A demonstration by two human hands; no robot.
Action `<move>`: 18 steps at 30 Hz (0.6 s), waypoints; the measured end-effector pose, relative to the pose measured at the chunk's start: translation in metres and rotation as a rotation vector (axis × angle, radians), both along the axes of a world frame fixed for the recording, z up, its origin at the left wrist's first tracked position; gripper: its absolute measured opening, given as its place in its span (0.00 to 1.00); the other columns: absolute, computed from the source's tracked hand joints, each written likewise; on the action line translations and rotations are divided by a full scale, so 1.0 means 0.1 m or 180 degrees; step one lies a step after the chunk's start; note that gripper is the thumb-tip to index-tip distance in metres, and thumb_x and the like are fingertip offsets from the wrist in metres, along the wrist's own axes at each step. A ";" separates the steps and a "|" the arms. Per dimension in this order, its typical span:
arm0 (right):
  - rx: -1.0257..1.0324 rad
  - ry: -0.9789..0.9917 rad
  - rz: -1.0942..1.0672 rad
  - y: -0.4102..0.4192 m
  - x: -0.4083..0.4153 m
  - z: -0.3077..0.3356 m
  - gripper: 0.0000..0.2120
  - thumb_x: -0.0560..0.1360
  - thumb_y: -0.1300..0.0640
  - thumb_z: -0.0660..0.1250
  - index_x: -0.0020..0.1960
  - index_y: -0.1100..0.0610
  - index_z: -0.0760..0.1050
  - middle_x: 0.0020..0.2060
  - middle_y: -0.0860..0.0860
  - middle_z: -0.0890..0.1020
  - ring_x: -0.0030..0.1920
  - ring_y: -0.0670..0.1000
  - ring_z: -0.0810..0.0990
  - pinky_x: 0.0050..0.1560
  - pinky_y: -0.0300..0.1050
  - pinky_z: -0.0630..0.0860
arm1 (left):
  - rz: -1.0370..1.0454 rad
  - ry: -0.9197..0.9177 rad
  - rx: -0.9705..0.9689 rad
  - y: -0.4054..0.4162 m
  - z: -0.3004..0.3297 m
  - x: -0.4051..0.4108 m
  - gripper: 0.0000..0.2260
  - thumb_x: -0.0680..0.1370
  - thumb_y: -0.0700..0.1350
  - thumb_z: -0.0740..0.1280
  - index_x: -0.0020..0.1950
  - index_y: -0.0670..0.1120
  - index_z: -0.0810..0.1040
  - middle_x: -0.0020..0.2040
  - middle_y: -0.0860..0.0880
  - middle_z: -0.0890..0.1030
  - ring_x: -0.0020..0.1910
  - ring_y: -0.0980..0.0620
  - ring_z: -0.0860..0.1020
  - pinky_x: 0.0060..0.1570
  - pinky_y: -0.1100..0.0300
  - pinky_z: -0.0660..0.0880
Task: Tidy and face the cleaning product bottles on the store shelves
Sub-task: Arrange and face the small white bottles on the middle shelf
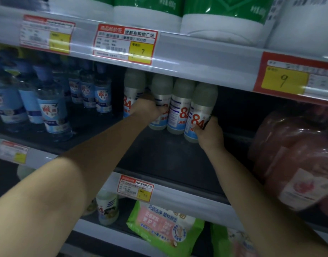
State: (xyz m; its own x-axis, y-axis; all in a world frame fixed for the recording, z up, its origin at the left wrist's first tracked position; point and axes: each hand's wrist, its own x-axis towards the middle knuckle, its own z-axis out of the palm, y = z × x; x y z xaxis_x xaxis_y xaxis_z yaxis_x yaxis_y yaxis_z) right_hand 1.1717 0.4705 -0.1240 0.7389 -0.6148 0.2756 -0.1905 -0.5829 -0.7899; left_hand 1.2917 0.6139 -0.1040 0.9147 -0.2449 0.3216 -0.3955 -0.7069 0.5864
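Observation:
Several white "84" disinfectant bottles with grey caps stand in a row deep on the middle shelf point(159, 156). My left hand point(150, 108) is wrapped around the second bottle from the left point(162, 89), covering part of its label. My right hand point(209, 134) grips the lower part of the rightmost bottle point(202, 106), which stands nearest the front. A third bottle point(180, 106) stands untouched between them, and another point(133, 84) stands at the far left, partly behind my left hand.
Blue-labelled clear bottles point(52, 108) fill the left of the same shelf. A pink plastic-wrapped pack point(296, 158) bulges in at the right. Green-and-white packs point(220, 17) sit on the shelf above; a green detergent bag point(163, 229) and a small bottle point(106, 206) lie below.

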 end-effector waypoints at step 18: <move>0.0243 0.0070 0.0245 0.05 0.11 -0.04 0.22 0.76 0.62 0.64 0.67 0.62 0.61 0.64 0.58 0.74 0.63 0.57 0.74 0.51 0.42 0.69 | 0.0319 -0.0238 0.0078 0.01 -0.04 -0.21 0.22 0.75 0.55 0.66 0.55 0.36 0.74 0.51 0.38 0.80 0.50 0.41 0.79 0.43 0.55 0.74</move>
